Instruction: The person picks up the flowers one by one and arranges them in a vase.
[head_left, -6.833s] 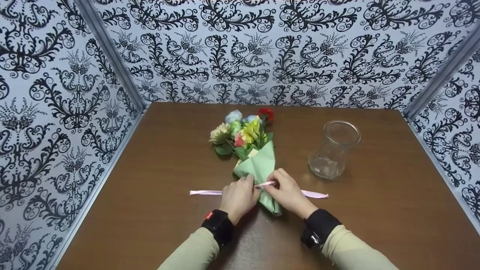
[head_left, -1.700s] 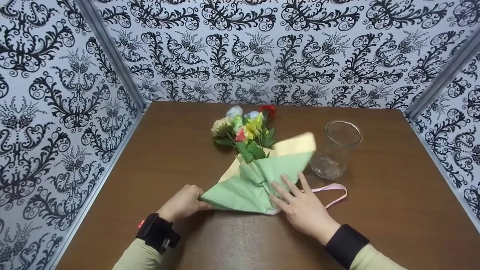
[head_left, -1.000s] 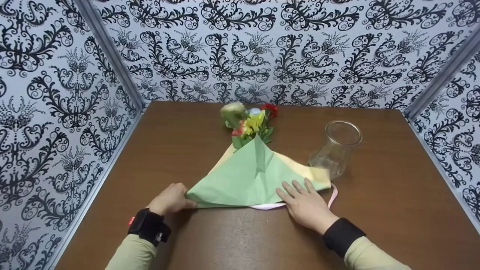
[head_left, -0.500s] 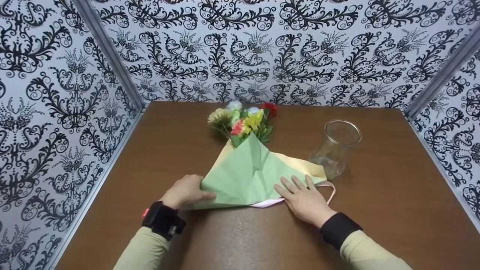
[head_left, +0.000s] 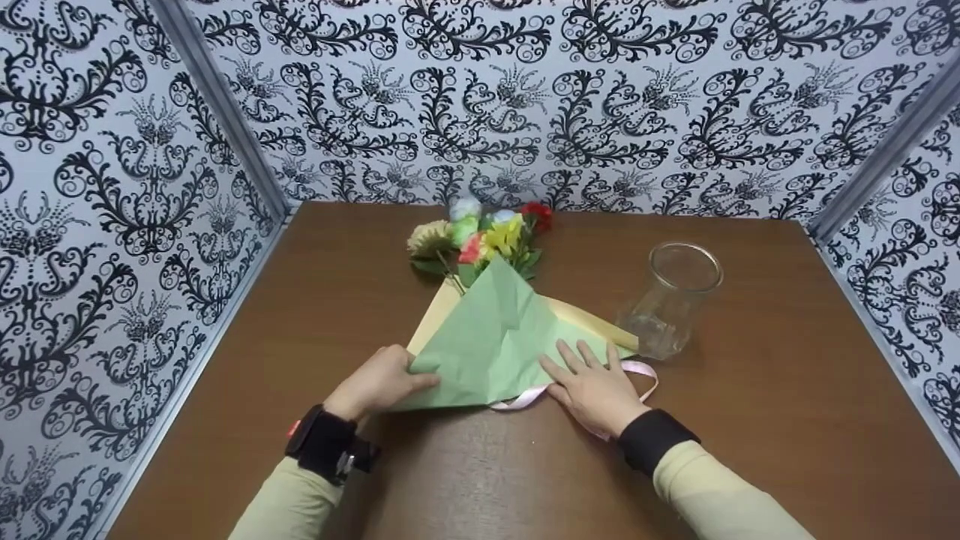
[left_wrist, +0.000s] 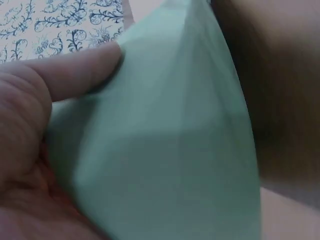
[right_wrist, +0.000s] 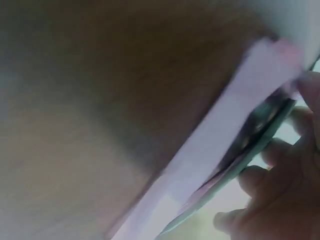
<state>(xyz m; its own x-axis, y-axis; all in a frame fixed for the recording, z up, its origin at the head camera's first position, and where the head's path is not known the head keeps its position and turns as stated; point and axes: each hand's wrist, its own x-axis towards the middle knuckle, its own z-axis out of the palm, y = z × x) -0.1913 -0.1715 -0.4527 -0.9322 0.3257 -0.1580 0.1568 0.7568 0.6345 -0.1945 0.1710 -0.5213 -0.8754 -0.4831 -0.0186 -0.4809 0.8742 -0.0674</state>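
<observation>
A sheet of green wrapping paper (head_left: pixel 487 337) with a cream underside lies spread under artificial flowers (head_left: pixel 504 236), its pointed flap covering their stems. My left hand (head_left: pixel 379 382) grips the paper's left corner; in the left wrist view the thumb lies over the green paper (left_wrist: pixel 165 130) and the other fingers are hidden behind it. Fingers spread, my right hand (head_left: pixel 600 390) rests on the right side of the sheet. A pink ribbon (head_left: pixel 521 399) runs beneath the paper's near edge and loops out at the right. The right wrist view shows that ribbon (right_wrist: pixel 210 135) close to the thumb.
A clear glass vase (head_left: pixel 664 322) stands right of the paper, whose right corner reaches its base in the head view. Patterned walls (head_left: pixel 480 97) enclose the brown table (head_left: pixel 780 420) at the back and sides.
Earlier the paper was wrapped narrow, with both hands at the ribbon; it has since spread wide. Lately the left hand has moved inward with the left corner, and the right hand slightly left.
</observation>
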